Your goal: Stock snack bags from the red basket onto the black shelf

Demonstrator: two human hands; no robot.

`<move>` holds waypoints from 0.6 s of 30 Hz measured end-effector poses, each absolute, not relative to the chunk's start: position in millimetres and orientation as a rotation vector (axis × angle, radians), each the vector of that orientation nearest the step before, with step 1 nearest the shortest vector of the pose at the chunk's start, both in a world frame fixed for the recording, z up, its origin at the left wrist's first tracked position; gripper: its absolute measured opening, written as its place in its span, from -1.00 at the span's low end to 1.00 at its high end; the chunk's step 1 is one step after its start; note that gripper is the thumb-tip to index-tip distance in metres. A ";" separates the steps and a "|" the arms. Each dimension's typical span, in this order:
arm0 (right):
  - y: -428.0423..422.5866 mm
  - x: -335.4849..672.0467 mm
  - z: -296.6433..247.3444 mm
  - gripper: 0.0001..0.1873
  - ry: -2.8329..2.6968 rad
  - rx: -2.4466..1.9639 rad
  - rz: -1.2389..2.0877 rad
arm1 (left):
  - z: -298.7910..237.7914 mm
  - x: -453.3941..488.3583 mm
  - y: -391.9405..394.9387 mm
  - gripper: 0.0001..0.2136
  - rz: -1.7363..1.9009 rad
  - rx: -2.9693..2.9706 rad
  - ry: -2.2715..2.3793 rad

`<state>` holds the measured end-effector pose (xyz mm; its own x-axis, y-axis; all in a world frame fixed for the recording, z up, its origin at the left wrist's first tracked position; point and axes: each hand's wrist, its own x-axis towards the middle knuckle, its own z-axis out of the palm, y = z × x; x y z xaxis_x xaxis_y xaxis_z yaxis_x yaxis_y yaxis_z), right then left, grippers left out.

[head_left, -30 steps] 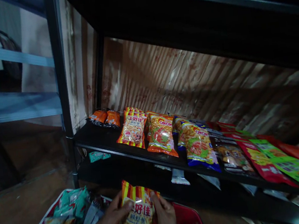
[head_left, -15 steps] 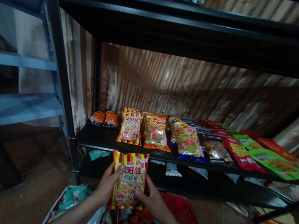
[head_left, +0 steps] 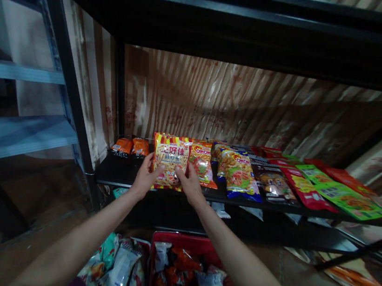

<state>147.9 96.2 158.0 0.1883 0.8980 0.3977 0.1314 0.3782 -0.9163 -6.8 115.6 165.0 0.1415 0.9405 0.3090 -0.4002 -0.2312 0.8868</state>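
Both my hands hold a red-and-yellow striped snack bag [head_left: 173, 157] over the left part of the black shelf [head_left: 117, 173]. My left hand [head_left: 144, 177] grips its left edge and my right hand [head_left: 188, 184] pinches its lower right edge. The bag covers the stack of like bags on the shelf. To its right lie an orange snack bag [head_left: 203, 165] and a blue snack bag [head_left: 237, 174], then a dark bag [head_left: 273, 182], a red bag [head_left: 304, 186] and a green bag [head_left: 345, 195]. Two small orange packets [head_left: 131, 147] lie at the shelf's back left.
Below my arms stands a red basket [head_left: 186, 240] full of snack packets, with a second bag of packets [head_left: 113, 275] to its left. A black upright post [head_left: 70, 98] stands left of the shelf. Blue shelving [head_left: 17, 133] is further left. A striped wall [head_left: 242, 103] backs the shelf.
My hands lifted the striped bag out of the basket area and carried it up and forward onto the shelf, over the stack of like bags. The camera tilted slightly.
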 end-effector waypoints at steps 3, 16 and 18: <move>118.7 145.1 159.9 -0.49 -1.314 -1.092 0.611 | 162.3 -4.3 141.7 -0.37 1.482 1.312 0.682; 134.2 149.7 131.4 -0.29 -1.376 -1.331 0.406 | 122.3 -4.7 157.3 -0.42 1.400 1.792 1.269; 130.9 150.3 131.9 -0.25 -1.400 -1.351 0.403 | 119.6 -4.5 156.2 -0.42 1.385 1.822 1.242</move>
<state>150.3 130.9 131.9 0.2450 0.8585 0.4506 0.4873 0.2928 -0.8227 -4.5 156.2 119.6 0.0512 0.8929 0.4474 0.3481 -0.4358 0.8300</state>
